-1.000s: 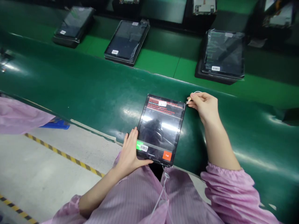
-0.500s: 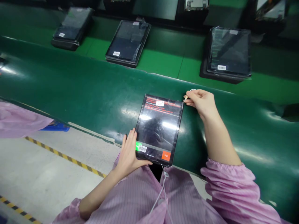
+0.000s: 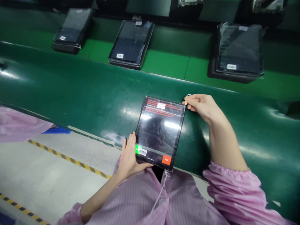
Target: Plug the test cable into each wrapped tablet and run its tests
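Observation:
A black tablet lies on the dark green conveyor belt, its screen showing red text at the top, a green patch with a barcode label at the lower left and an orange button at the lower right. My left hand grips the tablet's near left corner. My right hand pinches a small plug on a thin white cable against the tablet's far right corner. Another white cable hangs from the near edge over my pink smock.
Beyond the belt, three wrapped dark tablets on black trays rest on a lighter green shelf: left, middle, right. A person's pink sleeve shows at the left. Grey floor with yellow-black tape lies below.
My right hand has brought the plug leftward until it touches the tablet's far right corner. The view shifted slightly; my left hand keeps its grip.

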Motion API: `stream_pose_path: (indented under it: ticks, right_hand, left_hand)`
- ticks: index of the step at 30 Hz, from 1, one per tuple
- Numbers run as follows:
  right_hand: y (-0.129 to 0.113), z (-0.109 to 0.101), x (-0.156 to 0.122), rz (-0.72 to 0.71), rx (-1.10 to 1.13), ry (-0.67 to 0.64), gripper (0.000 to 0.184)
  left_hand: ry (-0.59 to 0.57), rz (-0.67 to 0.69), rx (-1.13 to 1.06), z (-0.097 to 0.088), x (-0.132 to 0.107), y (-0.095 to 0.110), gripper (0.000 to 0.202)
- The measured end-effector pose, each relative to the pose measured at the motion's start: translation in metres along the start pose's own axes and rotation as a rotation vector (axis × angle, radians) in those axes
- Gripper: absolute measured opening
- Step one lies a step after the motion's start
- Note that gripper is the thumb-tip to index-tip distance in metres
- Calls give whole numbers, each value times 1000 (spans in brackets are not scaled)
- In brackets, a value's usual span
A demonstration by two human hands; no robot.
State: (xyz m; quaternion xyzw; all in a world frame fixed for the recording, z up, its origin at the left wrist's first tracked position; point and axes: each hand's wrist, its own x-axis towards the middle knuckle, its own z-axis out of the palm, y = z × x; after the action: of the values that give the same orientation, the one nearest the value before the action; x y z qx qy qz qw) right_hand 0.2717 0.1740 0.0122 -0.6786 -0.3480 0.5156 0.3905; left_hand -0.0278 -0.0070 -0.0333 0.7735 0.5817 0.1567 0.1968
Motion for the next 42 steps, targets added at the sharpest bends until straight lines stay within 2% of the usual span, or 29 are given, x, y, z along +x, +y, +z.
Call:
stream_pose_path:
  ticks: [4, 8, 11, 15, 17, 20, 21, 22, 25, 26, 27, 28, 32, 37, 40, 42]
  right_hand:
    - [10, -2, -6, 5, 113, 45, 22]
    - [16, -6, -8, 7, 159, 25, 19]
    - [22, -8, -4, -34, 135, 5, 22]
    - [29, -12, -6, -119, 11, 52, 21]
    - [30, -15, -21, -173, -96, 77, 22]
    - [28, -15, -70, -320, -253, 95, 34]
    - [27, -13, -91, -386, -302, 43, 35]
    - [27, -10, -114, -447, -355, -86, 34]
    - [34, 5, -173, -594, -407, -728, 37]
    - [38, 10, -187, -594, -387, -885, 38]
    - [44, 13, -198, -575, -360, -986, 37]
    - [51, 15, -205, -538, -339, -1022, 34]
    - [81, 9, -215, -441, -324, -893, 17]
    - [107, -7, -223, -429, -392, -731, 26]
    - [112, -10, -229, -474, -442, -621, 23]
    - [111, -11, -229, -567, -496, -516, 19]
  left_hand:
    - [-11, -12, -2, 5, -2, -1, 151]
    - [-54, -53, -3, 4, -2, -1, 155]
    - [-57, -49, -24, 4, 0, 0, 156]
    - [-42, -48, -22, 4, 4, 2, 155]
    - [-32, -22, -12, 3, 5, 3, 151]
    - [-26, 8, -22, -1, 6, 4, 144]
    - [-26, 12, -31, -3, 6, 4, 143]
    - [-24, 17, -40, -4, 6, 4, 142]
    - [-27, 37, -62, -8, 7, 3, 142]
    - [-31, 39, -68, -9, 7, 3, 140]
    - [-34, 36, -76, -11, 7, 2, 138]
    - [-37, 31, -86, -12, 7, 1, 136]
    - [-39, 22, -144, -17, 10, -2, 120]
    - [-41, 36, -205, -21, 11, -6, 106]
    - [-35, 39, -215, -21, 11, -7, 101]
    - [-28, 41, -218, -22, 11, -8, 100]
